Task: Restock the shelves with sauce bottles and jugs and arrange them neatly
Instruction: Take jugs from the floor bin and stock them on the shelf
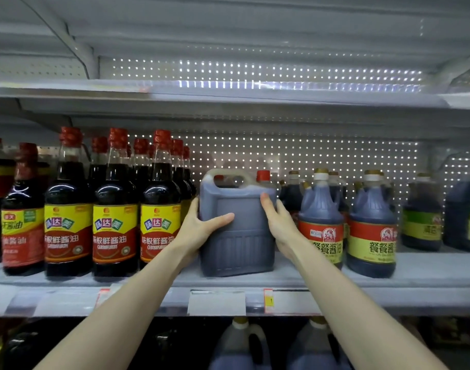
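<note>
Translucent plastic filled with dark sauce forms the jug. It stands upright on the middle shelf, near the front edge, between the bottles on the left and the round jugs on the right.

**Hands**
- The left hand holds the jug's left side. Its thumb lies across the front face, and its fingers are hidden behind the jug.
- The right hand holds the jug's right edge. One fingertip shows at the upper right corner, and the remaining fingers are hidden.

**Hidden or unclear**
- The jug covers part of the rows to its far side, where only caps show.
- One bottle at the far left is cut off by the frame.
- A dark container at the far right is also cut off.
- The tags on the shelf edge are blurred and cannot be read.

**Counts**
- Jug held: one, with a red cap and a moulded handle.
- Bottles, near row: three with matching yellow-and-red labels, plus one with a different label to their left. More stand behind them, but their number cannot be told.
- Round jugs, near row: two. More stand behind them.
- Green-labelled container: one, right of the round jugs.
- Lower jugs: two tops visible below the shelf.
</note>
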